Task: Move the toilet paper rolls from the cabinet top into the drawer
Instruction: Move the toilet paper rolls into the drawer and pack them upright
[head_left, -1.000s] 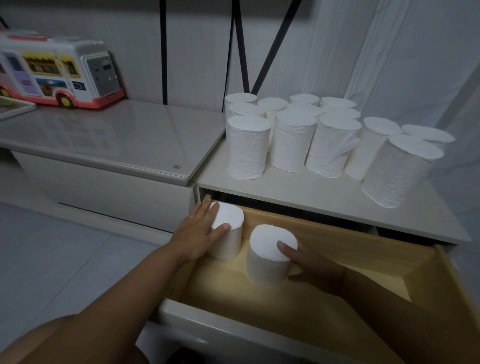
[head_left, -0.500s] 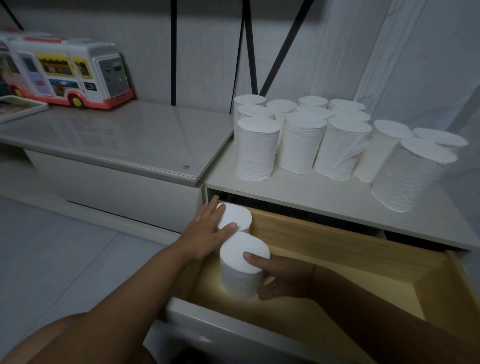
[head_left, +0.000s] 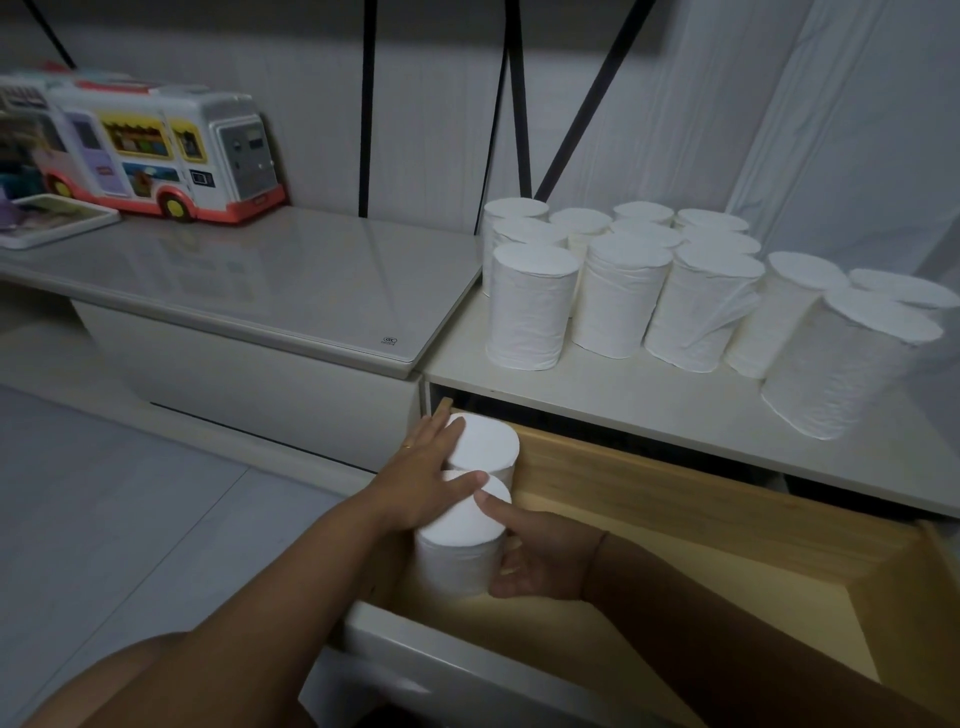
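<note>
Two white toilet paper rolls stand upright in the left end of the open wooden drawer. The back roll sits in the far left corner and the front roll touches it. My left hand lies flat across the left sides and tops of both rolls, fingers spread. My right hand wraps the front roll from the right, thumb on its top. Several more white rolls stand on the cabinet top behind the drawer.
A lower glass-topped unit adjoins the cabinet on the left, carrying a toy bus and a flat tray. Black straps hang down the wall. The drawer's white front is near me; pale floor lies left.
My right hand slid the front roll leftward across the drawer until it met the back roll. My left hand stayed at the left end and now spreads over both rolls.
</note>
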